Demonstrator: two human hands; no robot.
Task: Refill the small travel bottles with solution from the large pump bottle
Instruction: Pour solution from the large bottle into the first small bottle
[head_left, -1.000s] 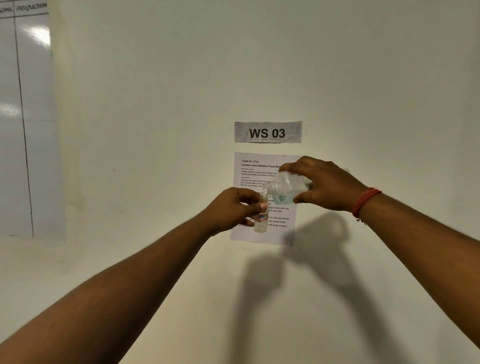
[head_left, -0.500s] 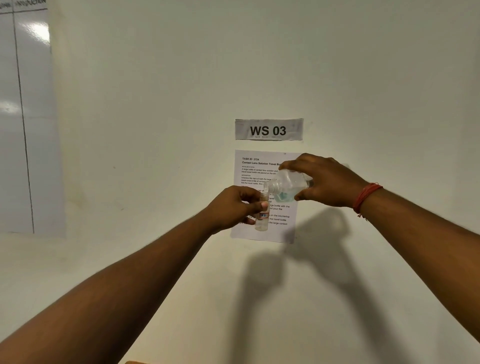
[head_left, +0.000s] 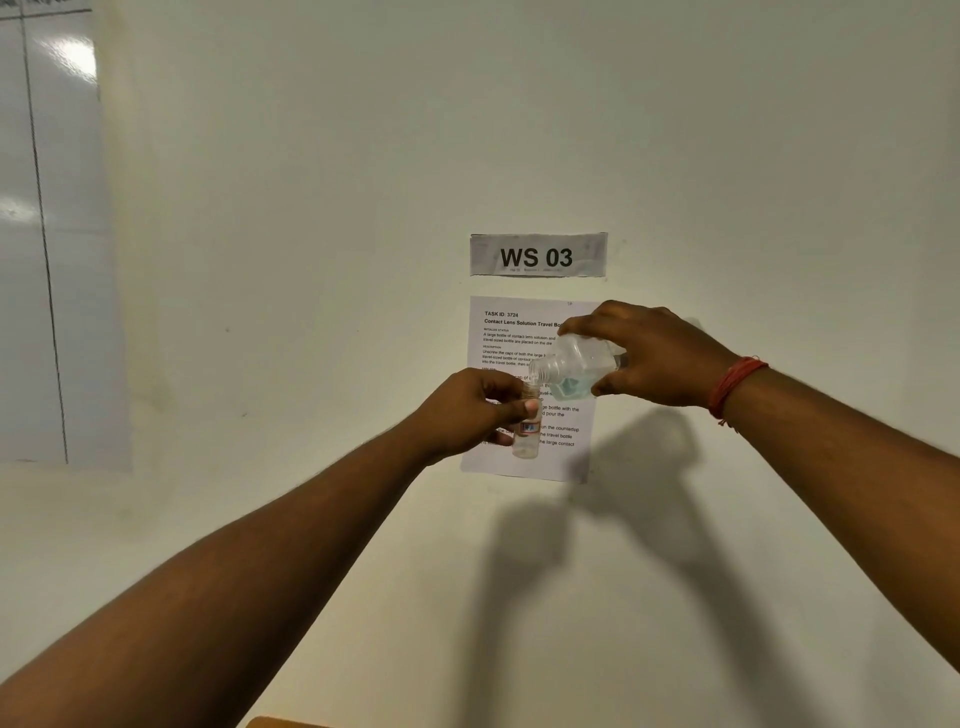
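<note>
My left hand (head_left: 475, 410) grips a small clear travel bottle (head_left: 526, 440) upright in front of the wall, fingers curled round its upper part. My right hand (head_left: 654, 356) holds a larger clear bottle (head_left: 574, 366) tipped to the left, almost on its side, with pale blue liquid pooled in its lower side. Its threaded open neck sits right over the mouth of the small bottle. No pump or cap is on the large bottle. Whether liquid flows between them I cannot tell.
Behind the hands a printed task sheet (head_left: 511, 338) is stuck to the white wall, under a label reading WS 03 (head_left: 537, 255). A glossy whiteboard (head_left: 47, 234) hangs at the far left. A brown edge (head_left: 280, 722) shows at the bottom.
Both hands and the two bottles have drifted slightly up in view. The large bottle stays tipped over the small one; the grips are the same.
</note>
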